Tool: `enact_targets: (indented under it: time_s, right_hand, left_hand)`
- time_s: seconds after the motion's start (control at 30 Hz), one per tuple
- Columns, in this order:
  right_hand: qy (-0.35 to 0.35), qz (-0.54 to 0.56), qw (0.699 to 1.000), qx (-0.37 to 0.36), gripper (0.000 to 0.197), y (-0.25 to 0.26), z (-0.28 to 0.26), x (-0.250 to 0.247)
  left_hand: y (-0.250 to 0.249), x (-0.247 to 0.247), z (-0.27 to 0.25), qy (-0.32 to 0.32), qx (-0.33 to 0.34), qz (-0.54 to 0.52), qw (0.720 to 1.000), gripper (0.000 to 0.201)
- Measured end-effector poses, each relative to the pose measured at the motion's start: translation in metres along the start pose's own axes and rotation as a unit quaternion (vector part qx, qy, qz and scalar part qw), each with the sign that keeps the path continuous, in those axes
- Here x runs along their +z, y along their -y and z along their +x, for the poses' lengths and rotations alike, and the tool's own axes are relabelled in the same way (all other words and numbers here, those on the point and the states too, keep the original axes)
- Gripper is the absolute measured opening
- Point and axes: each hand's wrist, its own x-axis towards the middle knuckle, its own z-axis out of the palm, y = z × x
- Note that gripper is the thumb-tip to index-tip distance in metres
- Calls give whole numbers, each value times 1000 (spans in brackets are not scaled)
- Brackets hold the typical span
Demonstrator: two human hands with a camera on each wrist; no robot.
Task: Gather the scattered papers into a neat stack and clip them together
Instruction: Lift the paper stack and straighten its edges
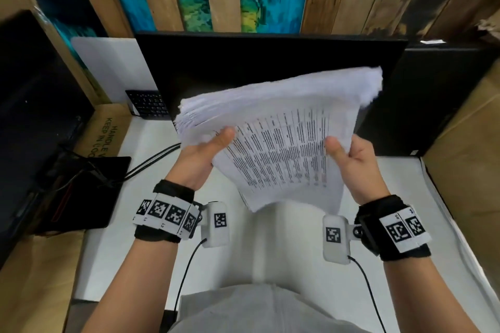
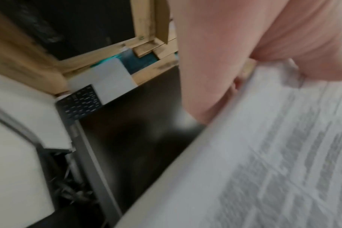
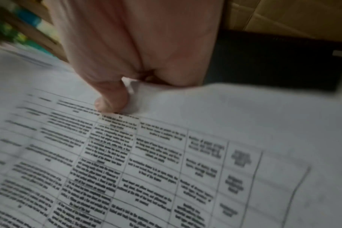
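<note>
A thick stack of white papers [image 1: 281, 127] with a printed table on the top sheet is held up off the desk, in front of the dark monitor. My left hand [image 1: 208, 147] grips its left edge, thumb on top and fingers underneath. My right hand [image 1: 349, 154] grips the right edge the same way. The far edges of the sheets are fanned and uneven. In the left wrist view the papers [image 2: 263, 154] are blurred beside my thumb. In the right wrist view my thumb presses the printed sheet [image 3: 146, 162]. No clip is in view.
A black monitor [image 1: 243, 62] stands close behind the papers, with a keyboard [image 1: 147, 104] at its left. Cables [image 1: 151, 162] and a dark tablet-like device [image 1: 89, 192] lie left on the white desk [image 1: 405, 224]. Cardboard boxes [image 1: 465, 159] flank both sides.
</note>
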Motion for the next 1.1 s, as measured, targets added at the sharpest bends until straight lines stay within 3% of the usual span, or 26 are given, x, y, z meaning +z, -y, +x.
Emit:
enact_targets:
  time_s: [0.17,0.27,0.4,0.5,0.6,0.7,0.8,0.93,1.03,1.1]
  right_hand:
    - [101,-36,992,63,32,-12,-7,8]
    - [143,-2,989,38,39,-14,-7,14]
    - [63,33,997,27,52,-20,-8,25]
    - [2,71,997,33,78,-24,-13,26]
    - [-26,78,996,-30,54,-18,-14,30]
    - [-76,80,992,-55,35,-14,-10,36]
    - [-74,64,994,-59,32,-11,-9,32]
    - [11,-1,998,-56,40,-13,-9,22]
    - [58,-13,998,-35,35,-13,-5,19]
    - [79,-28,995,-47,28,-13,0,15]
  left_hand:
    - [18,-1,-4,32,-1,132,991,56]
    - [31,-3,-6,31,-2,152,988,35]
    - [36,2,-7,20,13,158,987,32]
    - [38,7,-12,-15,28,145,989,24]
    - [30,13,-12,-75,48,101,991,18]
    - [27,18,-8,-92,67,89,990,56]
    - [32,14,-3,-103,45,84,990,68]
    - [34,4,2,-82,-40,91,992,93]
    - [28,4,3,-26,-40,127,991,57]
    - [27,4,4,-27,-20,160,987,52]
